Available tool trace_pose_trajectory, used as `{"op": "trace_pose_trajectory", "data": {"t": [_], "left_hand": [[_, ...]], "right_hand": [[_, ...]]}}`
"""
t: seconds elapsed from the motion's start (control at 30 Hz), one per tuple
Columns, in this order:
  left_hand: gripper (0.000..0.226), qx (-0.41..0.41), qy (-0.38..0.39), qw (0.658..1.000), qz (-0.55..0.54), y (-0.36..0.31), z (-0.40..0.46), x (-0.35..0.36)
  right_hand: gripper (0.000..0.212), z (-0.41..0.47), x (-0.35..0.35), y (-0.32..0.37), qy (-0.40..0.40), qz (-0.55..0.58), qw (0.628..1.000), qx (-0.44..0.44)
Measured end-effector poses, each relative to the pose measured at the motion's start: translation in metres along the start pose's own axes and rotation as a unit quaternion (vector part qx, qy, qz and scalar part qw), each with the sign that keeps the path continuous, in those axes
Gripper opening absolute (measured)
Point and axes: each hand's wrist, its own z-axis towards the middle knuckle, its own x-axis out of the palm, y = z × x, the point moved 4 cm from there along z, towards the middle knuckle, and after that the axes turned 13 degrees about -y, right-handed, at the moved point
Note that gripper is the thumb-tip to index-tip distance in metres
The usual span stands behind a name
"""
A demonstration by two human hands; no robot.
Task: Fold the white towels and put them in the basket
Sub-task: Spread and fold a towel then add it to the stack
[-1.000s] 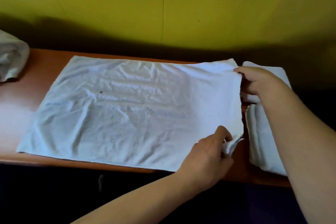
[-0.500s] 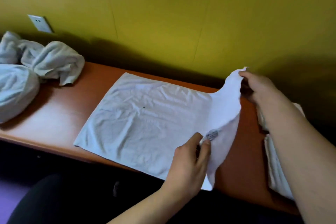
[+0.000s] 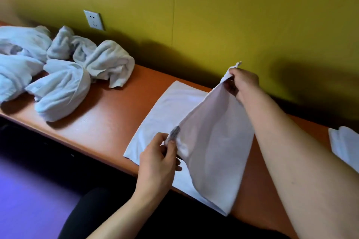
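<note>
The basket is nowhere in frame, and the folded towels (image 3: 344, 146) at the far right are cut off by the picture's edge. The white towel (image 3: 213, 141) lies on the orange table (image 3: 108, 122), its right half lifted and swung over toward the left. The left hand (image 3: 157, 163) pinches the near corner, thumb and forefinger clamped right at a small grey label (image 3: 174, 132), whose print is too blurred to read. The right hand (image 3: 242, 82) pinches the far corner up high, fingers curled tight on the cloth. Crumpled towels (image 3: 64, 72) are heaped at the left, partly out of frame. A wall socket (image 3: 93, 20) sits on the yellow wall, no markings legible.
</note>
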Motion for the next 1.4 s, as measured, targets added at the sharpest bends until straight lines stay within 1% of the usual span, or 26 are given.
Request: {"op": "trace_pose_trajectory", "data": {"t": [0.07,0.2,0.37,0.47,0.53,0.6,0.67,0.7,0.8,0.87,0.97,1.03,1.1,1.17,1.2,1.23,1.3,1.37,1.4], "left_hand": [[0.023,-0.010,-0.020,1.000,-0.001,0.006,0.014,-0.014],[0.019,-0.034,-0.053,0.998,-0.001,0.023,0.039,-0.043],[0.016,-0.063,-0.081,0.994,0.031,0.051,0.063,-0.070],[0.016,-0.078,-0.098,0.987,0.100,0.072,0.076,-0.079],[0.014,-0.073,-0.096,0.973,0.195,0.087,0.084,-0.085],[0.016,-0.076,-0.085,0.960,0.254,0.096,0.090,-0.090],[0.020,-0.087,-0.067,0.960,0.257,0.103,0.094,-0.093],[0.019,-0.089,-0.060,0.959,0.263,0.104,0.096,-0.093],[0.011,-0.043,-0.057,0.946,0.315,0.100,0.097,-0.090],[0.021,-0.025,-0.057,0.938,0.342,0.096,0.095,-0.086],[0.037,-0.011,-0.054,0.930,0.363,0.092,0.088,-0.077],[0.041,-0.007,-0.058,0.927,0.370,0.092,0.086,-0.075],[0.043,-0.025,-0.050,0.922,0.382,0.093,0.087,-0.074],[0.041,-0.063,-0.034,0.921,0.382,0.093,0.089,-0.075],[0.038,-0.075,-0.023,0.922,0.379,0.092,0.089,-0.074],[0.035,-0.078,-0.015,0.923,0.375,0.090,0.088,-0.074],[0.032,-0.059,-0.017,0.927,0.369,0.087,0.081,-0.072],[0.031,-0.020,-0.025,0.931,0.364,0.081,0.071,-0.074],[0.026,-0.002,-0.030,0.934,0.356,0.078,0.064,-0.077]], "right_hand": [[0.015,-0.008,0.030,0.000,0.019,-0.012,1.000,-0.014],[0.012,-0.022,0.081,-0.007,0.043,-0.056,0.997,-0.039],[0.015,-0.040,0.124,-0.028,0.055,-0.092,0.992,-0.064],[0.006,-0.046,0.137,-0.045,0.088,-0.097,0.990,-0.051],[0.013,-0.050,0.133,-0.055,0.099,-0.123,0.985,-0.065],[0.018,-0.054,0.116,-0.067,0.086,-0.169,0.978,-0.089],[0.010,-0.061,0.087,-0.084,0.078,-0.190,0.975,-0.089],[0.011,-0.066,0.070,-0.093,0.074,-0.197,0.973,-0.093],[0.019,-0.082,0.013,-0.117,0.066,-0.251,0.957,-0.133],[0.020,-0.096,-0.026,-0.130,0.051,-0.310,0.936,-0.161],[0.017,-0.120,-0.087,-0.148,-0.005,-0.358,0.919,-0.166],[0.025,-0.139,-0.116,-0.160,-0.043,-0.414,0.895,-0.162],[0.038,-0.156,-0.138,-0.173,-0.063,-0.473,0.868,-0.139],[0.058,-0.174,-0.151,-0.186,-0.057,-0.538,0.836,-0.089],[0.064,-0.183,-0.156,-0.192,-0.049,-0.560,0.825,-0.066],[0.063,-0.190,-0.159,-0.197,-0.041,-0.568,0.820,-0.054],[0.047,-0.200,-0.163,-0.200,-0.029,-0.557,0.828,-0.056],[0.028,-0.205,-0.168,-0.196,-0.034,-0.513,0.855,-0.072],[0.021,-0.206,-0.173,-0.192,-0.041,-0.485,0.870,-0.079]]}}
